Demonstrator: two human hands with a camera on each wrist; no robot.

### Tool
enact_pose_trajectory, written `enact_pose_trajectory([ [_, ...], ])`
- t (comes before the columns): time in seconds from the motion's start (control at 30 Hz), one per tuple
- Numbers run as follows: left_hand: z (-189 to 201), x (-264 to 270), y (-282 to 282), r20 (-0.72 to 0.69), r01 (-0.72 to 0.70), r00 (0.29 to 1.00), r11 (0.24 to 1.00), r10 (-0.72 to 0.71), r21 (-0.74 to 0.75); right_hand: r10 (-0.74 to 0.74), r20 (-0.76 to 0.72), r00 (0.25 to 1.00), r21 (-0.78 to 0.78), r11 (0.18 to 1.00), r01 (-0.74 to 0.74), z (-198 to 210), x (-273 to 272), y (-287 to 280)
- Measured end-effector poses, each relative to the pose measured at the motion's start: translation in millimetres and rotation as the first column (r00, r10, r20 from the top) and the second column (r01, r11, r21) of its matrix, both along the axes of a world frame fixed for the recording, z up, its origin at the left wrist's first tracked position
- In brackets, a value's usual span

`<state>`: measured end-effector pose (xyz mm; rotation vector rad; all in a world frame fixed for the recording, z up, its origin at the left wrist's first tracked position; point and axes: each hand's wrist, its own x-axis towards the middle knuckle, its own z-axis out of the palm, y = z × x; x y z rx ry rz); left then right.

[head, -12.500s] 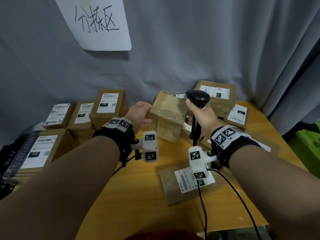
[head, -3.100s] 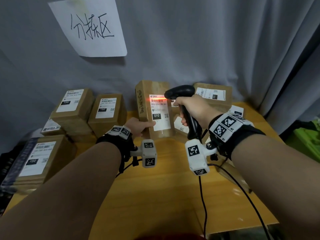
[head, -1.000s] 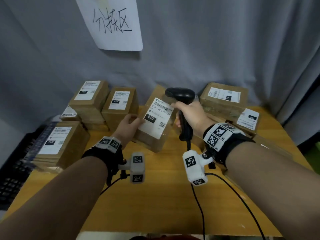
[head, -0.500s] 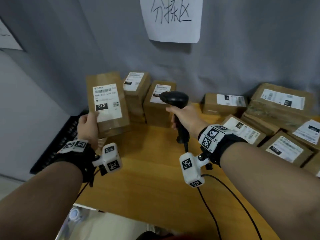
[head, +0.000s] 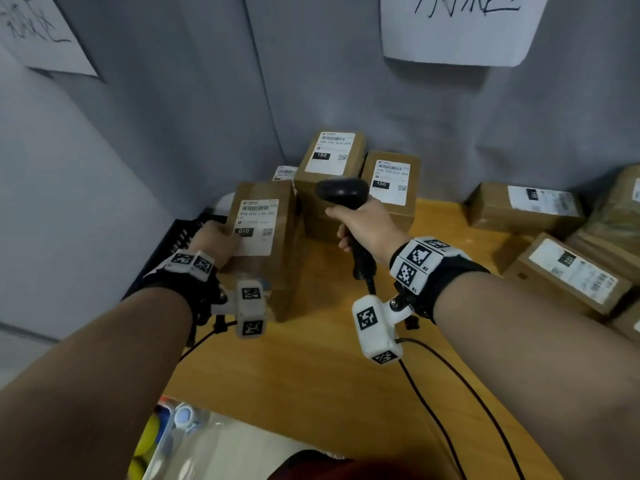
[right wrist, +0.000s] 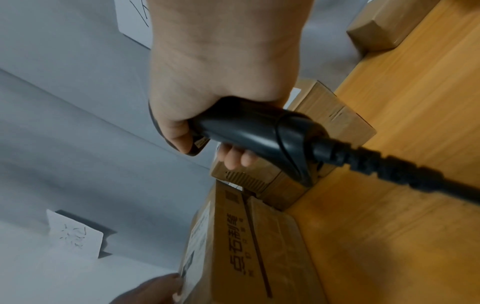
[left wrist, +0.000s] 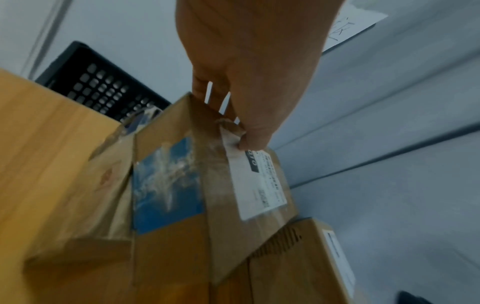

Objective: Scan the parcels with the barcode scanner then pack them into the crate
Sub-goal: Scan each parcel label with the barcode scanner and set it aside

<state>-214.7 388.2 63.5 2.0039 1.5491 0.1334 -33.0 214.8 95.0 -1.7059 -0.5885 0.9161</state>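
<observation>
My left hand point(head: 216, 242) grips a brown parcel point(head: 266, 216) with a white label marked 010. The thumb lies on the label and the fingers go behind the box, as the left wrist view shows for the hand point(left wrist: 233, 123) and the parcel point(left wrist: 207, 185). The parcel is low at the table's left edge, against other boxes; I cannot tell whether it rests on them. The black crate point(head: 173, 244) stands just left of it, off the table. My right hand point(head: 360, 223) holds the black barcode scanner point(head: 341, 194) by its handle, upright, beside the parcel.
Two parcels marked 150 point(head: 329, 157) point(head: 391, 181) stand behind the scanner. More parcels point(head: 526, 206) point(head: 571, 271) lie at the right. The scanner cable point(head: 450, 375) trails over the wooden table point(head: 311, 375). A clear bag point(head: 162, 438) lies below the table's near-left corner.
My left hand has lowered the 010 parcel from up in the air to the table's left edge by the crate. The right hand still holds the scanner. My view has swung left.
</observation>
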Motion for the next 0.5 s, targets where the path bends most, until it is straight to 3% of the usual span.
enact_pose_trajectory([
  [0.23,9.0,22.6,1.1,-0.065,-0.022,0.997,0.987,0.032,0.162,-0.015,0.008,1.000,-0.006,1.000,0.015,-2.4,-3.3,9.9],
  [0.4,23.7,51.1,-15.7,0.029,0.077,0.996,0.971,-0.085,0.226,-0.056,0.004,0.998,0.012,0.998,0.056,1.9,7.2,0.1],
  [0.5,29.8,81.2,-34.1,0.074,0.207,0.971,0.954,-0.227,0.215,-0.122,0.008,0.992,0.014,0.992,0.122,2.7,24.5,-20.5],
])
